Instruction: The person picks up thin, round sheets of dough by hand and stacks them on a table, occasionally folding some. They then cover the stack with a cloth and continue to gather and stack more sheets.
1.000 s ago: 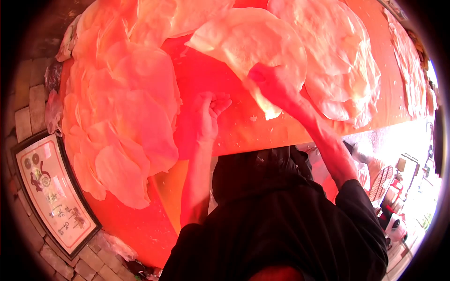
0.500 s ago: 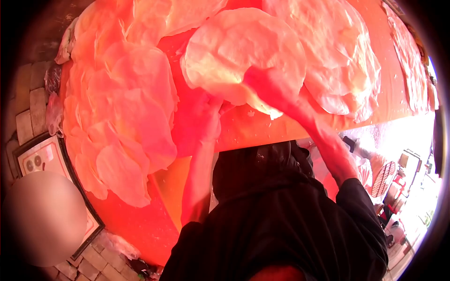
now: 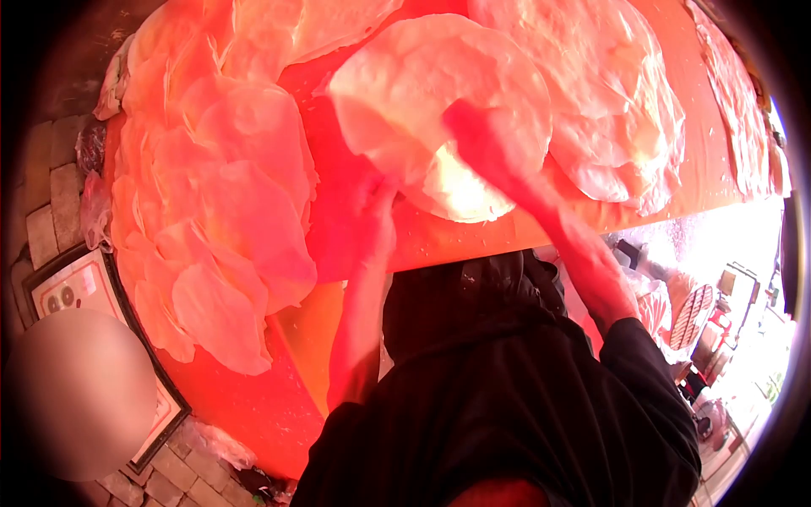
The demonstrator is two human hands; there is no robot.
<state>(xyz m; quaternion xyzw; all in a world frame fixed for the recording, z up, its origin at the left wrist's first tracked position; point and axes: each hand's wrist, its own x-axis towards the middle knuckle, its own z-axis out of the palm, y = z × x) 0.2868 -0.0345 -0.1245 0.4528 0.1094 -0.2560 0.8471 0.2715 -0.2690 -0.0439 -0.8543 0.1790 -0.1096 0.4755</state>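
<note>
A large, thin round sheet [image 3: 397, 76] lies on the red-lit table, its near edge close to the table's front edge. My right hand [image 3: 477, 135] is over the middle of this sheet; its fingers are smeared together in the red glare. At the sheet's lower left edge is my left hand [image 3: 372, 198], its fingers hard to make out against the red surface. A heap of overlapping sheets [image 3: 211, 186] spreads on the left, and another heap [image 3: 608, 110] lies to the right of the round sheet.
More sheets [image 3: 735, 110] lie at the table's far right. The table's front edge [image 3: 473, 247] runs before my body. A framed board [image 3: 89, 283] leans at the lower left above paving. Bags and assorted items [image 3: 693, 317] stand at the lower right.
The round sheet's near edge, folded and uneven before, now lies flatter and rounder. My right hand has moved slightly up, and my left hand has shifted slightly.
</note>
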